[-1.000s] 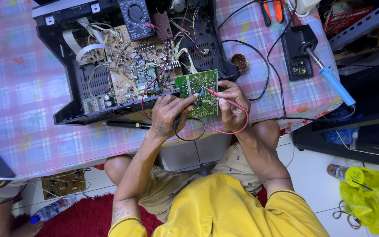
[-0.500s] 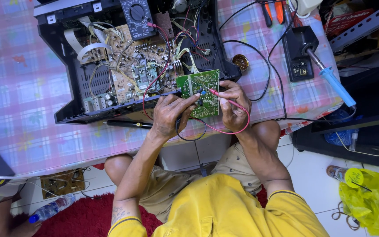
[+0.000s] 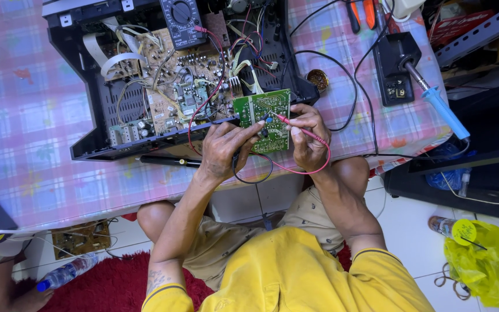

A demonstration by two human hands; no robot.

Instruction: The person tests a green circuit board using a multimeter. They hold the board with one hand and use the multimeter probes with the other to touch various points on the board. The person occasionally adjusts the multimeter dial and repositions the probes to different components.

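One counter [image 3: 41,173], spread with a pink and blue checked cloth, carries everything here. The largest thing on it is one opened black appliance chassis [image 3: 88,144], its brown main circuit board [image 3: 174,86] bare and crossed by ribbon cables and wires. One black multimeter [image 3: 181,22] lies on the chassis's far edge.

Next in size is one small green circuit board [image 3: 258,110], held up at the chassis's near right corner between two hands. The left hand [image 3: 223,151] has its fingers curled around a black test probe [image 3: 264,132], tip pressed to the green board. The right hand [image 3: 307,138] pinches one red test probe [image 3: 287,122] between thumb and forefinger, its tip also on the board, while the other fingers steady the board's right edge. A red lead [image 3: 313,170] loops below the right hand.

To the right stands one black soldering station [image 3: 394,69] with one blue-handled soldering iron [image 3: 440,110]. One small round tin [image 3: 317,80] sits between station and chassis.
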